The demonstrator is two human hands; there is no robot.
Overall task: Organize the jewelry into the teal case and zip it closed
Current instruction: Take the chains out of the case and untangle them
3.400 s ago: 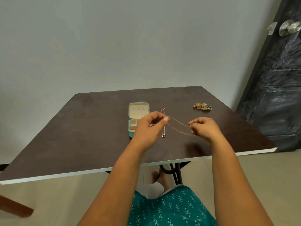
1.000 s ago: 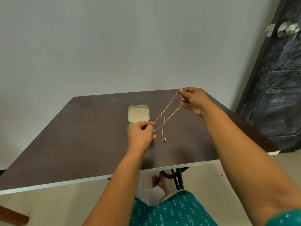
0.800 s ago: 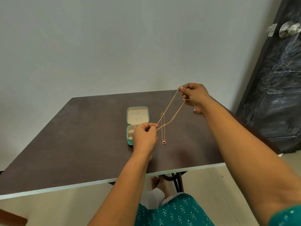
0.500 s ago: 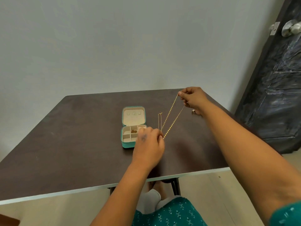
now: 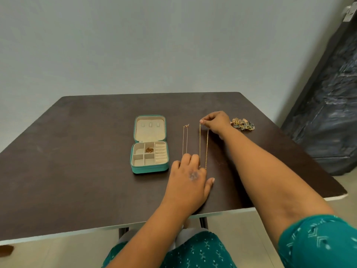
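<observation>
The teal case [image 5: 148, 169] lies open on the dark table [image 5: 77, 161], lid flat behind the tray. One small gold piece [image 5: 149, 150] sits in a middle compartment. A thick gold chain [image 5: 200, 146] is stretched flat on the table to the right of the case. My right hand [image 5: 216, 122] pinches its far end. My left hand [image 5: 190, 176] rests palm down on the table at its near end, thumb out, fingertips hidden. A thinner chain [image 5: 183, 140] lies straight between the case and the thick chain, its near end hidden under my left hand.
A pile of mixed jewelry [image 5: 243, 124] lies at the back right of the table, just beyond my right hand. A dark door [image 5: 332, 113] stands to the right. The table's front edge [image 5: 58, 234] is close to my lap.
Both hands have come down: the thick chain, held taut in the air before, now lies flat on the table. My left hand has gone from pinching it to resting on the table.
</observation>
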